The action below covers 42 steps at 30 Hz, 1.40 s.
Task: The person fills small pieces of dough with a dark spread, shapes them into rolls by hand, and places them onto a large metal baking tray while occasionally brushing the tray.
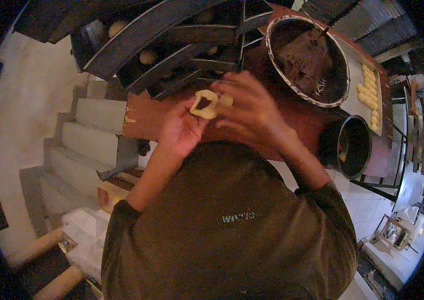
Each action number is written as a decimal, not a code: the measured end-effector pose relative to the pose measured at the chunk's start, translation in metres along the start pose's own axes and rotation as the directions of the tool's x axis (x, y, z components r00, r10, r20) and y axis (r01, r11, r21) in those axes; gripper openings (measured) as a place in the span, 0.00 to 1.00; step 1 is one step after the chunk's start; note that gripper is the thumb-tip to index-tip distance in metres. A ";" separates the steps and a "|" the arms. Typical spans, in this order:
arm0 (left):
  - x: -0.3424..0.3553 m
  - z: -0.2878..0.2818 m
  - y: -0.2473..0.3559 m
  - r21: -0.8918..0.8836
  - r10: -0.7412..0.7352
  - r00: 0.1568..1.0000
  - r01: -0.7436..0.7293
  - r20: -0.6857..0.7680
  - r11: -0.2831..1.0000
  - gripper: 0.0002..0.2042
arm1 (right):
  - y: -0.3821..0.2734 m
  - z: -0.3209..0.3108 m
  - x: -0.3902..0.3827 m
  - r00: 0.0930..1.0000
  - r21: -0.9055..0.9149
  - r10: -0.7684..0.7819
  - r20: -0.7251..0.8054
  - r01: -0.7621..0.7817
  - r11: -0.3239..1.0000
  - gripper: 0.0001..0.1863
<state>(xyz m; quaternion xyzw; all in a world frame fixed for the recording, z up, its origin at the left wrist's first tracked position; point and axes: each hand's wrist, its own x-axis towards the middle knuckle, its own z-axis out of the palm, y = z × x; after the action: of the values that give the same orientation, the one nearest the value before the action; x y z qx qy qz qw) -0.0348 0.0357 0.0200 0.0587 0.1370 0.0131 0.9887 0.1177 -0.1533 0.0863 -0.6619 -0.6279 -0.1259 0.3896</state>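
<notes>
A piece of pale yellow dough (211, 111) with a dark filling in its hollow rests on the fingers of my left hand (183, 129), which is turned palm up. Close on its right is my right hand (252, 107), smeared by motion, with its fingers around a small pale lump (226, 100). Whether that lump is held by them or lies behind them I cannot tell. To the right of my hands, a large round basin (270, 47) with a speckled rim holds a dark brown paste (304, 62).
Dark stacked trays (172, 35) with a few round pieces stand beyond my hands. On the right, a metal tray (354, 80) carries several dough balls (370, 87), near a dark pot (339, 150). The brown table (144, 117) ends beside concrete steps (89, 132).
</notes>
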 end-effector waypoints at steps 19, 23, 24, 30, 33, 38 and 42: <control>-0.014 0.046 -0.019 0.689 0.196 0.967 -0.033 -0.160 0.724 0.24 | -0.005 0.023 -0.030 0.896 0.224 0.431 0.101 -0.443 0.868 0.18; 0.008 0.030 -0.020 0.695 0.069 0.995 -0.001 -0.070 0.719 0.23 | -0.026 0.003 -0.010 0.887 0.248 0.461 0.012 -0.450 0.858 0.21; 0.009 0.029 -0.021 0.680 0.091 0.994 -0.031 -0.054 0.733 0.22 | -0.032 -0.003 -0.007 0.922 0.139 0.384 -0.043 -0.375 0.916 0.22; 0.010 0.039 -0.030 0.631 0.010 1.000 -0.006 -0.003 0.775 0.20 | -0.022 -0.004 -0.026 0.936 0.038 0.341 -0.087 -0.339 0.940 0.21; 0.007 0.040 -0.027 0.755 0.026 0.999 -0.043 0.034 0.655 0.22 | -0.018 -0.001 -0.023 0.728 0.364 0.685 0.034 -0.647 0.670 0.19; 0.007 0.051 -0.030 0.981 0.248 0.967 0.105 -0.063 -0.162 0.22 | -0.011 0.042 -0.049 0.704 0.391 0.709 0.036 -0.663 0.638 0.13; 0.001 0.014 -0.032 0.775 0.267 0.958 -0.087 -0.108 0.626 0.20 | -0.024 0.044 -0.046 0.791 0.350 0.610 -0.036 -0.562 0.749 0.15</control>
<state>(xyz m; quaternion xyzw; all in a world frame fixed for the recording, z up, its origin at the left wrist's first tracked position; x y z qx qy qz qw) -0.0295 0.0025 0.0292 0.4812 0.2278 0.0580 0.8445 0.0726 -0.1600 0.0354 -0.7416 -0.3689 0.0580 0.5572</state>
